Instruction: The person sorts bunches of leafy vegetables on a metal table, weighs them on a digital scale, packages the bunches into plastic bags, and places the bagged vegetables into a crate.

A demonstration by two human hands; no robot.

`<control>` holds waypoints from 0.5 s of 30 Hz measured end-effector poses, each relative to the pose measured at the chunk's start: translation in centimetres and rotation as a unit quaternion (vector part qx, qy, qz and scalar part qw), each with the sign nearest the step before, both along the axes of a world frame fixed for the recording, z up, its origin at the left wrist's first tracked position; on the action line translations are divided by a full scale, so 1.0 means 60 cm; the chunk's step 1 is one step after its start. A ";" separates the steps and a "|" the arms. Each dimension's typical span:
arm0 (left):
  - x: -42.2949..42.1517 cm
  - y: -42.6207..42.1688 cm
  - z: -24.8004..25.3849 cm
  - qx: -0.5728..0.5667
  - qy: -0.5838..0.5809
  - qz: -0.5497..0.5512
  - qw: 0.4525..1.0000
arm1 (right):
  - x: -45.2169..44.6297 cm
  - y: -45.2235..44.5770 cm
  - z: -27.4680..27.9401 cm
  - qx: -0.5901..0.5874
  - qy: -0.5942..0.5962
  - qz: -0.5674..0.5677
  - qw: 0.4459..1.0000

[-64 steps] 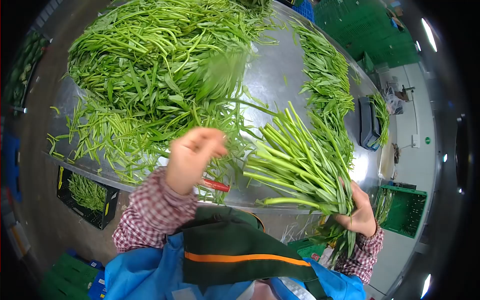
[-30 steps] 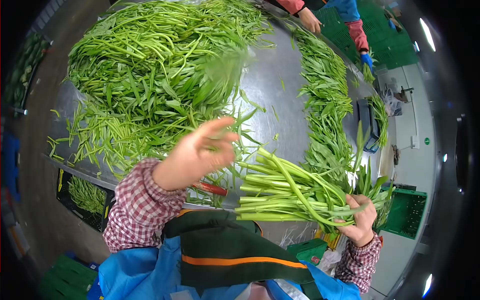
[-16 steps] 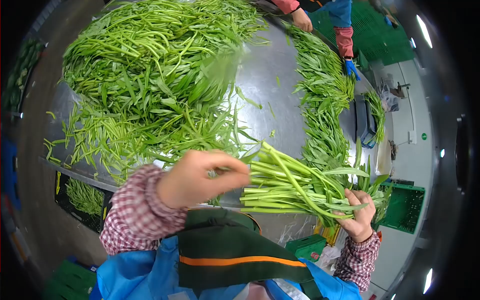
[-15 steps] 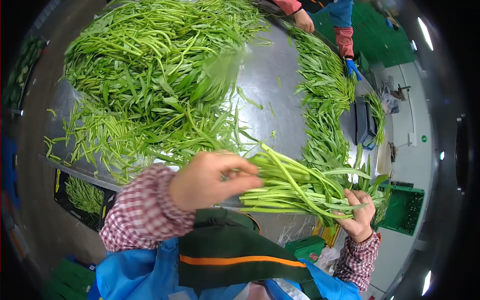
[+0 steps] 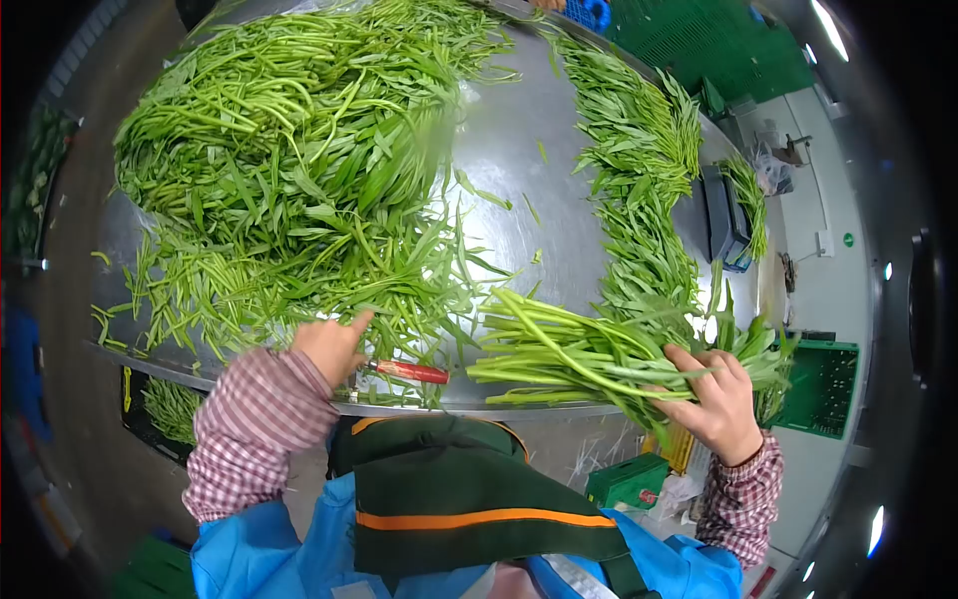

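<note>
A bunch of water spinach (image 5: 559, 351), long green stems with narrow leaves, lies at the table's near edge. My right hand (image 5: 720, 399) grips its leafy end, fingers over the top and thumb below; the cut stem ends point left. My left hand (image 5: 329, 349) is low over the near table edge, index finger stretched out and the other fingers partly hidden. Just right of it lies a red-handled knife (image 5: 411, 371), its metal end close to my thumb; whether they touch is unclear. Behind my left hand spreads a large heap of loose water spinach (image 5: 299, 150).
A row of laid-out water spinach (image 5: 639, 170) runs along the right of the metal table (image 5: 529, 200). Beyond it stands a dark blue-grey container (image 5: 726, 220). Green crates (image 5: 818, 399) are at the right, and a black crate of greens (image 5: 168, 407) sits below left.
My left hand has moved left and down, away from the bunch's stems, and the red knife handle now shows. My right hand keeps the bunch. The co-worker's arms have mostly left view.
</note>
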State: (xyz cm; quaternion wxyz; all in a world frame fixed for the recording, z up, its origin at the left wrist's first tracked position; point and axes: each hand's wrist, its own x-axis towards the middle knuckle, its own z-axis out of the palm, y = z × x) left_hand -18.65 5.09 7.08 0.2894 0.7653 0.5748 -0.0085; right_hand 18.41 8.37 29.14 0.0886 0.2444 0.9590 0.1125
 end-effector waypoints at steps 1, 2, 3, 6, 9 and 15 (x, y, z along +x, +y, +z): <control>0.005 -0.005 -0.003 0.032 0.066 -0.051 0.996 | 0.000 0.002 0.000 -0.011 -0.019 -0.001 1.000; 0.009 0.004 0.033 -0.077 -0.102 -0.013 0.992 | -0.001 0.004 -0.002 -0.024 -0.036 -0.004 0.999; 0.020 0.020 0.080 -0.187 -0.262 0.024 0.946 | -0.001 0.005 -0.004 -0.039 -0.053 -0.010 0.998; 0.118 0.048 0.130 0.083 -0.370 -0.117 0.918 | -0.004 0.020 -0.012 -0.083 -0.046 0.033 0.995; 0.195 0.065 0.038 -0.109 -0.423 -0.187 0.880 | 0.009 0.053 -0.062 -0.098 0.014 0.097 0.990; 0.312 -0.057 -0.198 -0.597 -0.574 0.231 0.510 | 0.087 0.042 -0.273 -0.079 0.028 -0.215 0.973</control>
